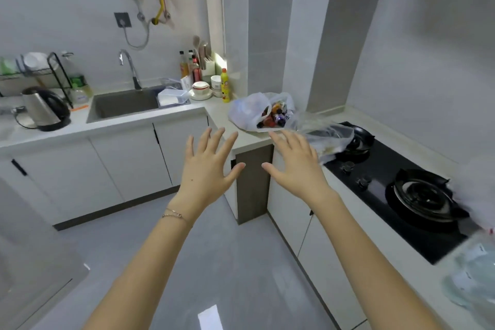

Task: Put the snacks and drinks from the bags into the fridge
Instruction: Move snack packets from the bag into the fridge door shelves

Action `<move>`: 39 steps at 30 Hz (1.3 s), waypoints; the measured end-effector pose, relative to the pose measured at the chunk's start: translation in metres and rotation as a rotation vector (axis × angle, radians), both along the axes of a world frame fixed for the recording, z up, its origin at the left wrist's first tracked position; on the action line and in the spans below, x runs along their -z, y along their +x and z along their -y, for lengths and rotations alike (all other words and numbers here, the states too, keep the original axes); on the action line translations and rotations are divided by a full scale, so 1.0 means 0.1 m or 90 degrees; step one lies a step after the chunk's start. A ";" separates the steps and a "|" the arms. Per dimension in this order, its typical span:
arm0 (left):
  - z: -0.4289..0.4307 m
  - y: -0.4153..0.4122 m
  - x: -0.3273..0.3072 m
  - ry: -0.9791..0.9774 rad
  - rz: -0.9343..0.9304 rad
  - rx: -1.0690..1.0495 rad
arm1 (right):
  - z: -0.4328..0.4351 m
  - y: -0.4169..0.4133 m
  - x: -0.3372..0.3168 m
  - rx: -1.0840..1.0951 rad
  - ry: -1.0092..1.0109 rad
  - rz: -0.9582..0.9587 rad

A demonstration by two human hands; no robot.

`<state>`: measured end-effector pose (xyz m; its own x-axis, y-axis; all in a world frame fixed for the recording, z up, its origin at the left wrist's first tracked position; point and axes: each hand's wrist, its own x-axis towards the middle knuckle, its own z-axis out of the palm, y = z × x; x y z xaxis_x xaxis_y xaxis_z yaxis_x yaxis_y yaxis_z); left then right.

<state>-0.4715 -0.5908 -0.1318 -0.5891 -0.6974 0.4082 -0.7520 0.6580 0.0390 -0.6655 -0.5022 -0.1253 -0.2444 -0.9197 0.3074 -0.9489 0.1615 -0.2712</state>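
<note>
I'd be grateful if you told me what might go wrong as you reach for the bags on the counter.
1. The white bag gapes open near the edge of the counter. Tugging it with the left hand or right hand, both empty now, might spill its bottles to the floor.
2. The clear bag drapes onto the stove burner. It could snag on the grate, or melt if that is hot.

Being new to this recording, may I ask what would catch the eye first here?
The left hand and right hand reach forward, open, fingers spread, in mid-frame. Just beyond them a white plastic bag of colourful snacks lies open on the counter corner, with a black gas hob to its right.
</note>
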 end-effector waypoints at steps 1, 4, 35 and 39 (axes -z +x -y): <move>0.06 -0.17 0.04 0.002 -0.003 0.010 | 0.03 -0.16 0.03 0.009 0.005 0.000; 0.25 -0.67 0.15 0.022 -0.006 0.039 | 0.12 -0.59 0.08 0.032 0.019 0.003; 3.29 -4.08 1.11 0.135 0.057 0.259 | 2.09 -3.58 1.00 0.274 0.116 0.133; 3.53 -4.49 1.31 0.185 0.092 0.232 | 2.40 -4.04 1.15 0.259 0.135 0.140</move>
<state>-0.9203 -0.9434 -0.2631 -0.8525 -0.5080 0.1235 -0.4857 0.8570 0.1721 -1.0693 -0.7423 -0.2404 -0.6336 -0.7732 0.0246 -0.7217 0.5793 -0.3789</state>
